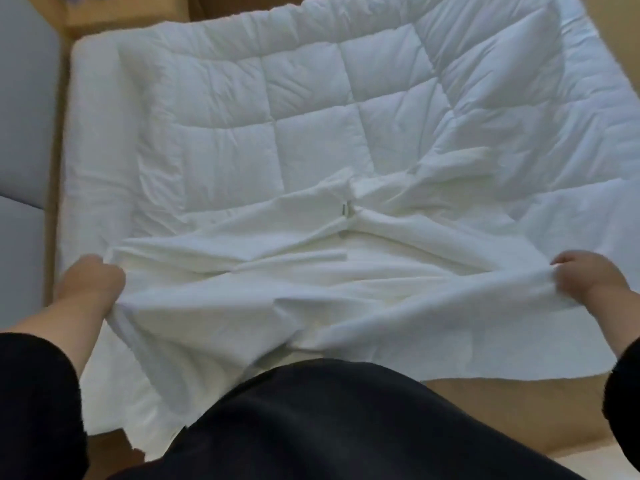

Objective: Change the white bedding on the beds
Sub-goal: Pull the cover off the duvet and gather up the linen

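A white quilted duvet point(311, 109) lies spread across the bed, its stitched squares showing. Over its near end lies a thin white cover sheet point(311, 306), bunched and creased, with a small zipper pull point(345, 210) at its far edge in the middle. My left hand point(91, 284) grips the sheet's left edge, fingers curled into the fabric. My right hand point(588, 278) grips the sheet's right edge the same way. The cloth is stretched between both hands, and its near edge hangs over the bed's foot against my dark clothing.
The white mattress point(90, 140) shows along the left side of the duvet. A tan wooden bed frame point(519, 407) runs along the foot and left side. A grey padded surface point(24, 109) stands at the far left.
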Available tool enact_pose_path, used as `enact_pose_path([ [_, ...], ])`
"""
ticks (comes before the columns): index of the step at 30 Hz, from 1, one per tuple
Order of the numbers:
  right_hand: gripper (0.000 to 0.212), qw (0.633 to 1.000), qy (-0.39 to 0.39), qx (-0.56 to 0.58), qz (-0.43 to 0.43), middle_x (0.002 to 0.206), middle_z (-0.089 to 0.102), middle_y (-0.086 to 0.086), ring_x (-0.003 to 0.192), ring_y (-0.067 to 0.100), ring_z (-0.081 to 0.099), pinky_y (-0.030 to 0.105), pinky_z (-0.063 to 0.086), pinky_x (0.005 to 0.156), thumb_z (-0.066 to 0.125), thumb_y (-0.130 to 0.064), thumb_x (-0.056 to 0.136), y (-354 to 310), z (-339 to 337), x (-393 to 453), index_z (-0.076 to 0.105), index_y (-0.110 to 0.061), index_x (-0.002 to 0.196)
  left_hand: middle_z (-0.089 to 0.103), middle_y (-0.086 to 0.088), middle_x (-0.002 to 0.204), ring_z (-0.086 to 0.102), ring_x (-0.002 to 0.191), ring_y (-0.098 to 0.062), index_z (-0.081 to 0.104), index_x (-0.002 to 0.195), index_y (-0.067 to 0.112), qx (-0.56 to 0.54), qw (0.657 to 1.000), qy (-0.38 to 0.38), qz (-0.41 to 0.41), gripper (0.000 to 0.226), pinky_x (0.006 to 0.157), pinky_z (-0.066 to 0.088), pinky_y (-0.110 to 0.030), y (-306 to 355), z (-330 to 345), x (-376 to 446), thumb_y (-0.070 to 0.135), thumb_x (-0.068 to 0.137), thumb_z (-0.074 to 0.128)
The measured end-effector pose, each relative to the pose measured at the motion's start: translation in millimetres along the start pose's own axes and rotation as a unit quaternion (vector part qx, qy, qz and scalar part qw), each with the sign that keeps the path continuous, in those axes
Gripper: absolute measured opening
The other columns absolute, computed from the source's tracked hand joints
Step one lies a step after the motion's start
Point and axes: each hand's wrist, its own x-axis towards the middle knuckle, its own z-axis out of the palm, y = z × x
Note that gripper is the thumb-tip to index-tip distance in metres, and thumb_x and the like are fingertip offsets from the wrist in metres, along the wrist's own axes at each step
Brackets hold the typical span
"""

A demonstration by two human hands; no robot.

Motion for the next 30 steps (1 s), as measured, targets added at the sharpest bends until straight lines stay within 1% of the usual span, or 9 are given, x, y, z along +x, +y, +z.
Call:
enact_pose_path([
  [3, 0.039, 0.994, -0.071, -0.079, 0.01, 0.138, 0.054, 0.02, 0.121, 0.039, 0.053, 0.042, 0.043, 0.101, 0.052, -0.011, 0.089, -11.4, 49.3, -16.7, 0.061, -0.016, 0.126, 0.058, -0.031, 0.126, 0.058, 0.11, -0.046, 0.054, 0.124, -0.009, 0.046, 0.991, -0.127, -0.021, 0.043, 0.086, 0.046, -0.041, -14.0, 42.4, -24.4, 0.014, 0.088, 0.058],
  [6, 0.054, 0.986, -0.097, -0.132, -0.012, 0.142, 0.049, 0.016, 0.124, 0.04, 0.05, 0.047, 0.043, 0.104, 0.053, -0.024, 0.091, -42.1, 86.4, -35.1, 0.043, -0.024, 0.144, 0.049, -0.023, 0.144, 0.052, 0.122, -0.039, 0.041, 0.144, 0.002, 0.075, 0.976, -0.204, 0.026, 0.061, 0.096, 0.044, -0.039, -11.4, 76.0, -54.6, 0.02, 0.088, 0.057],
  [10, 0.05, 0.983, -0.123, -0.101, -0.097, 0.13, 0.057, 0.011, 0.11, 0.034, 0.057, 0.041, 0.049, 0.092, 0.052, -0.022, 0.091, -93.1, 124.0, -61.3, 0.046, -0.022, 0.141, 0.046, -0.014, 0.148, 0.053, 0.123, -0.033, 0.035, 0.149, 0.013, 0.071, 0.964, -0.229, 0.114, 0.06, 0.085, 0.041, -0.035, 14.5, 97.1, -72.3, 0.022, 0.093, 0.056],
  [15, 0.031, 0.965, -0.189, 0.105, -0.152, 0.11, 0.064, 0.004, 0.098, 0.027, 0.062, 0.034, 0.049, 0.08, 0.056, -0.018, 0.092, -165.4, 163.5, -69.3, 0.059, -0.022, 0.122, 0.044, -0.012, 0.145, 0.045, 0.129, -0.035, 0.039, 0.147, 0.015, 0.121, 0.957, -0.152, 0.216, 0.063, 0.099, 0.042, -0.046, 47.7, 113.3, -46.9, 0.018, 0.088, 0.06],
  [19, 0.032, 0.899, -0.258, 0.343, -0.087, 0.111, 0.064, 0.015, 0.1, 0.027, 0.069, 0.04, 0.059, 0.091, 0.062, -0.007, 0.091, -230.9, 207.4, -61.7, 0.057, -0.014, 0.122, 0.05, -0.01, 0.138, 0.049, 0.124, -0.035, 0.04, 0.145, 0.018, 0.201, 0.941, -0.118, 0.244, 0.068, 0.098, 0.044, -0.048, 46.7, 125.7, -8.2, 0.028, 0.083, 0.066],
  [23, 0.059, 0.867, -0.296, 0.399, -0.024, 0.125, 0.06, 0.008, 0.103, 0.021, 0.063, 0.034, 0.058, 0.081, 0.075, -0.029, 0.078, -277.0, 261.8, -46.8, 0.054, -0.019, 0.132, 0.05, -0.009, 0.133, 0.052, 0.115, -0.036, 0.036, 0.143, 0.02, 0.239, 0.93, -0.135, 0.243, 0.072, 0.095, 0.044, -0.047, 22.4, 148.5, 26.0, 0.047, 0.082, 0.063],
  [25, 0.065, 0.869, -0.294, 0.397, -0.008, 0.125, 0.063, 0.003, 0.102, 0.019, 0.066, 0.028, 0.054, 0.07, 0.08, -0.039, 0.072, -290.6, 288.8, -40.3, 0.057, -0.022, 0.13, 0.048, -0.012, 0.129, 0.052, 0.111, -0.037, 0.035, 0.143, 0.021, 0.229, 0.934, -0.14, 0.237, 0.063, 0.093, 0.042, -0.047, 11.1, 162.4, 35.9, 0.042, 0.088, 0.057],
  [27, 0.061, 0.875, -0.274, 0.398, 0.011, 0.12, 0.066, 0.007, 0.092, 0.022, 0.071, 0.028, 0.055, 0.06, 0.081, -0.033, 0.077, -301.7, 309.2, -34.0, 0.056, -0.018, 0.13, 0.047, -0.012, 0.111, 0.051, 0.097, -0.037, 0.044, 0.133, 0.018, 0.172, 0.948, -0.122, 0.239, 0.041, 0.084, 0.041, -0.044, 1.2, 174.0, 43.2, 0.027, 0.093, 0.05],
  [30, 0.027, 0.878, -0.204, 0.431, 0.036, 0.105, 0.069, 0.013, 0.085, 0.026, 0.064, 0.038, 0.059, 0.076, 0.073, -0.013, 0.08, -321.8, 316.8, -38.9, 0.065, -0.013, 0.106, 0.05, -0.013, 0.1, 0.053, 0.091, -0.036, 0.054, 0.106, 0.012, 0.068, 0.951, -0.147, 0.264, 0.017, 0.073, 0.036, -0.037, -8.9, 176.3, 44.5, 0.01, 0.092, 0.045],
])
